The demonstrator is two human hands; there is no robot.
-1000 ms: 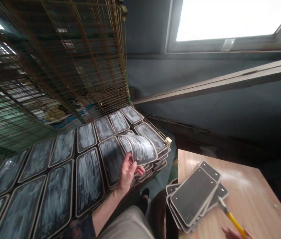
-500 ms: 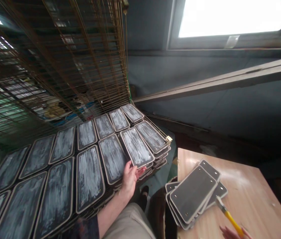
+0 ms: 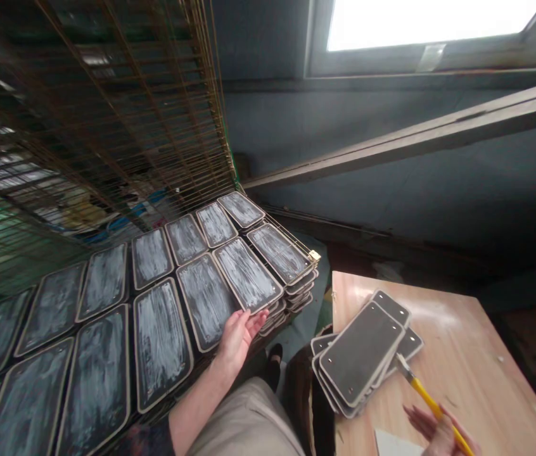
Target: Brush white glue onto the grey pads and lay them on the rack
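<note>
My left hand [image 3: 239,332] pinches the near edge of a dark rounded panel [image 3: 248,274] streaked with white, which lies on the rack beside similar panels. At the lower right, my right hand [image 3: 439,430] is closed around the yellow handle of a brush [image 3: 427,398]. The bristles point up and left, close to a pile of plain dark panels [image 3: 363,354] with pale edges. That pile sits on a wooden board [image 3: 462,342], its panels overlapping at different angles.
Rows of white-streaked panels [image 3: 161,342] cover the rack at the left, stacked in layers. A wire grid [image 3: 154,95] rises behind them. A pale beam [image 3: 415,136] slants along the wall under a window. A light flat piece [image 3: 396,443] lies at the board's near edge.
The view has shifted, and more of my right hand and the brush now shows. The panel at my left hand now lies more evenly in its row.
</note>
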